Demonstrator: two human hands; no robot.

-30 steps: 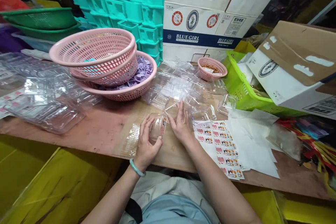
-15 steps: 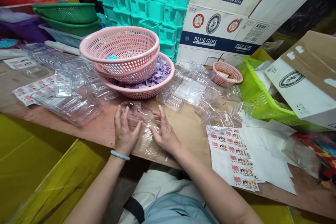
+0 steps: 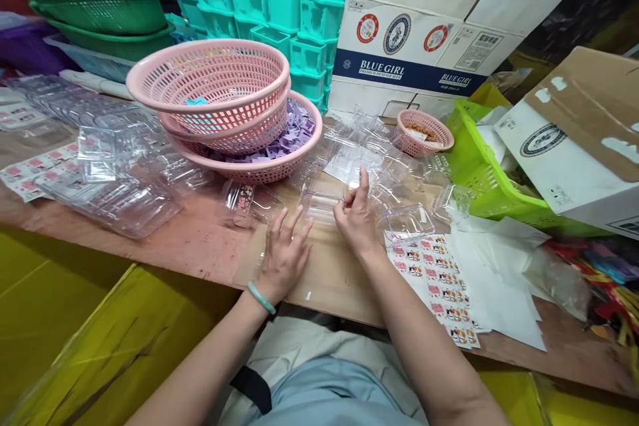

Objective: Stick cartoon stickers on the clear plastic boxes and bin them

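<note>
My right hand (image 3: 358,219) pinches the right edge of a clear plastic box (image 3: 319,208) between thumb and curled fingers, with its index finger pointing up. The box lies over the brown cardboard sheet (image 3: 329,279) in front of me. Just left of it, my left hand (image 3: 285,256) is held low over the cardboard, fingers spread, its fingertips close to the box; a pale green bangle circles its wrist. Beyond that hand, to the left, another clear box (image 3: 244,198) bears a printed sticker. Sheets of cat stickers (image 3: 444,279) lie to the right of my right hand.
Stacked pink baskets (image 3: 210,113), the lowest with purple pieces, stand behind my hands. Clear plastic boxes (image 3: 114,193) are heaped on the left, with more at centre right. A small pink basket (image 3: 424,140), a lime-green crate (image 3: 499,180) and a white carton (image 3: 399,46) stand farther back.
My hands have moved apart from above the cardboard's front; the right went forward and right to a clear box, the left went right. The stickered box now lies outside my hands.
</note>
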